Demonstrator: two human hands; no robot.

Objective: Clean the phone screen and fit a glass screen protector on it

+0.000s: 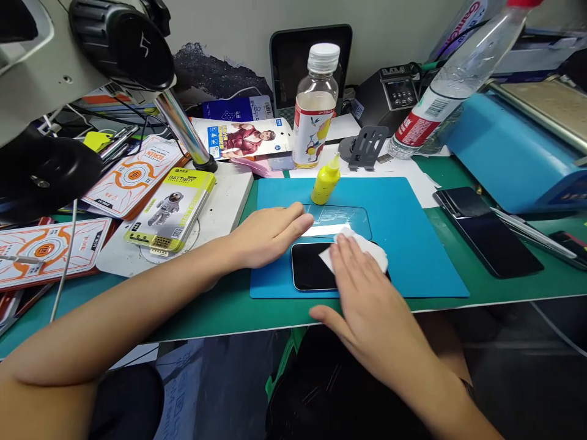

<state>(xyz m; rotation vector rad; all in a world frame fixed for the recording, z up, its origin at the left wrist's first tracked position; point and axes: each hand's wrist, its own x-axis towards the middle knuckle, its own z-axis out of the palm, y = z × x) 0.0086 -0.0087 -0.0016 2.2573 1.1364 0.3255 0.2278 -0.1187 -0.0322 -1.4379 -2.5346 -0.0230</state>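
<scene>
A black-faced smartphone (312,269) lies flat on a blue mat (422,263). My right hand (367,299) presses a white wipe (376,252) onto the phone's right half, fingers straight over it and thumb held apart. That half of the screen is mostly covered. At the phone's upper left, my left hand (273,235) is stretched out, palm down, with nothing seen in it; whether it touches the phone I cannot tell. Behind the phone lies a clear glass sheet (342,215), partly under the fingers' line. A small yellow squeeze bottle (326,182) stands beyond it.
Drink bottles (316,116) and a grey phone stand (367,146) are behind the mat. Another dark phone (488,232) and a blue machine (509,153) stand right. Battery package (172,208), orange-printed boxes (132,174) and a microscope-like device (123,43) crowd the left.
</scene>
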